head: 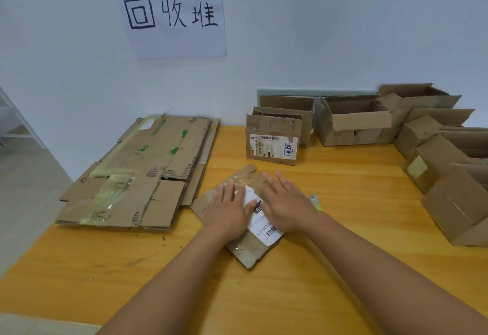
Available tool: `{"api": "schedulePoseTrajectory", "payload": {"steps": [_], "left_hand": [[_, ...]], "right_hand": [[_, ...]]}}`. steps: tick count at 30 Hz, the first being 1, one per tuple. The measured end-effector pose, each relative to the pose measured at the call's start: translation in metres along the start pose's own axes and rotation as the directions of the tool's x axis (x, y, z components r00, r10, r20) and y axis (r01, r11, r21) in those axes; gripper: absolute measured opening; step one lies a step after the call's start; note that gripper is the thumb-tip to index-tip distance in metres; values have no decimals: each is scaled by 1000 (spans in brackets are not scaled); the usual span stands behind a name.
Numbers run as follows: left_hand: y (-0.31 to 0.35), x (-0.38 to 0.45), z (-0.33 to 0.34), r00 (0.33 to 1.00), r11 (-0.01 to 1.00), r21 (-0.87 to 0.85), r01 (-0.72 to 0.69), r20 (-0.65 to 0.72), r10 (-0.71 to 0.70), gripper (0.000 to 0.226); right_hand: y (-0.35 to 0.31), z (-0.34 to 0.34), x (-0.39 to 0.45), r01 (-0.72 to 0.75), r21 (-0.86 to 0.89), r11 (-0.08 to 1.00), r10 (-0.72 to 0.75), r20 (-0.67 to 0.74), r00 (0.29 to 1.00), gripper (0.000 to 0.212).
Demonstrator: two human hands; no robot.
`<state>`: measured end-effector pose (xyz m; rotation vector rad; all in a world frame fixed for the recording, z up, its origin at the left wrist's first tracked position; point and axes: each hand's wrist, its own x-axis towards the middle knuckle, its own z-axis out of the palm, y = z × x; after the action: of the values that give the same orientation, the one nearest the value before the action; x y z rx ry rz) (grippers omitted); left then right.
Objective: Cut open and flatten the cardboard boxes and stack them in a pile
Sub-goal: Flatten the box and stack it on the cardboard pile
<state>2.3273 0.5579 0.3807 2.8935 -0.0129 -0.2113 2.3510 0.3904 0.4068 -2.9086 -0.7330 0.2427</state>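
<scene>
So over at about 10 o'clock on the table (330, 255) there's the pile (137, 173) of flattened cardboard, taped up and lying flat near the wall. Dead centre, a small flattened box (239, 181) with a white label (264, 225) is lying on the wood, just beside the pile's near corner. Left hand (228, 209) is pressing down on it, fingers straight, palm flat, not gripping anything. Right hand (286, 202) is doing the same, splayed out flat on the box. A small tool (315, 202) peeks out at 3 o'clock of the right hand; can't tell what it is. At 12 o'clock stands an upright box (272, 139), and from 1 to 3 o'clock a bunch of open boxes (433, 150).
</scene>
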Motion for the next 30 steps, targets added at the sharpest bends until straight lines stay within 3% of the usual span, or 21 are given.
{"api": "schedulePoseTrajectory", "payload": {"steps": [3,7,12,25,30], "left_hand": [[1,-2,1,1000,1000,8,5,30,-6,66],[0,-1,-2,997,1000,-1,1,83,-1,68],[10,-15,7,999,998,-29,50,-10,-50,67],[17,-30,9,998,1000,16,-14,68,13,70],[20,-35,9,999,998,-56,1,46,2,72]], "right_hand": [[4,13,9,4,55,998,-8,73,997,57],[7,23,12,-23,33,999,21,66,998,57],[5,22,10,-47,34,998,44,70,997,56],[2,28,-7,-169,60,984,165,65,984,58],[-3,30,-10,-246,77,966,244,35,969,66]]}}
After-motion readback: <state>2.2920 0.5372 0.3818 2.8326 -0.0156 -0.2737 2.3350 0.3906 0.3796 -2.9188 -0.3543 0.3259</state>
